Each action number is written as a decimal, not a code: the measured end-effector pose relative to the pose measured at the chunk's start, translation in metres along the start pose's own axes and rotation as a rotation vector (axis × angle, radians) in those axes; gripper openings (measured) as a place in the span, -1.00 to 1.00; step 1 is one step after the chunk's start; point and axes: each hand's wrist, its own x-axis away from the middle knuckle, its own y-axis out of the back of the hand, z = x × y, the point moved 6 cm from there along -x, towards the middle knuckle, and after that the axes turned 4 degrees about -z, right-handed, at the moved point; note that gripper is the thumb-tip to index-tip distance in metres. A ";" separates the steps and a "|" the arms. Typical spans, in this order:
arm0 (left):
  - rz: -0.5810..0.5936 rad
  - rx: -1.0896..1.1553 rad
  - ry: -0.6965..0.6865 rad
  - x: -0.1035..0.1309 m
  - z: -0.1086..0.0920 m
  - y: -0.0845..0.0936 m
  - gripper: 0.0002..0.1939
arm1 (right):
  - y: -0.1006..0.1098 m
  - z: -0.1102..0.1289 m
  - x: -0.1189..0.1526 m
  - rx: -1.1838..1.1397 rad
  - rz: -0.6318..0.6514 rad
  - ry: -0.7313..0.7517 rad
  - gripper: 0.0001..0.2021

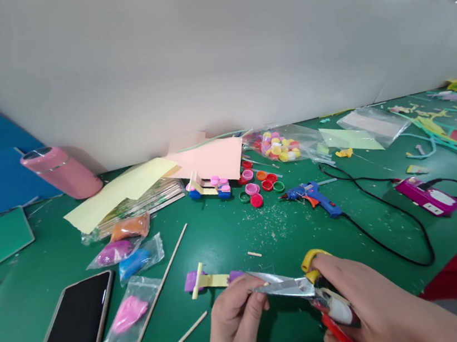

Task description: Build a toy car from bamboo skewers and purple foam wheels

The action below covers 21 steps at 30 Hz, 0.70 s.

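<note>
My right hand (356, 294) grips a pair of scissors (288, 288) with a yellow upper loop and a red lower handle. Their blades are parted and point left, reaching my left hand (240, 318). The fingertips of that hand are pinched on a small piece of wooden stick, mostly hidden, with only a pale end showing by the blade. Just behind the left hand lies a small assembly of a pale yellow strip (214, 280), purple pieces and a crossbar. A short stick (186, 334) and a tiny cut piece (254, 254) rest on the table nearby.
At left are a phone (71, 337), clay bags (129, 313), a long stick (160, 289) and a pink bottle (62, 171). Behind lie coloured caps (256, 200) and a small model vehicle (209, 187). A blue glue gun (312, 198) with its cord lies right, near a purple device (428, 196).
</note>
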 end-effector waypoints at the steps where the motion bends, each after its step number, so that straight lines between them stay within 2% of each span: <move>1: 0.002 0.001 -0.012 0.000 -0.001 0.000 -0.83 | 0.000 0.000 0.000 0.000 0.003 0.003 -0.62; 21: 0.005 0.001 -0.052 0.000 -0.004 -0.001 -0.80 | -0.003 0.000 -0.004 0.068 0.017 0.038 -0.59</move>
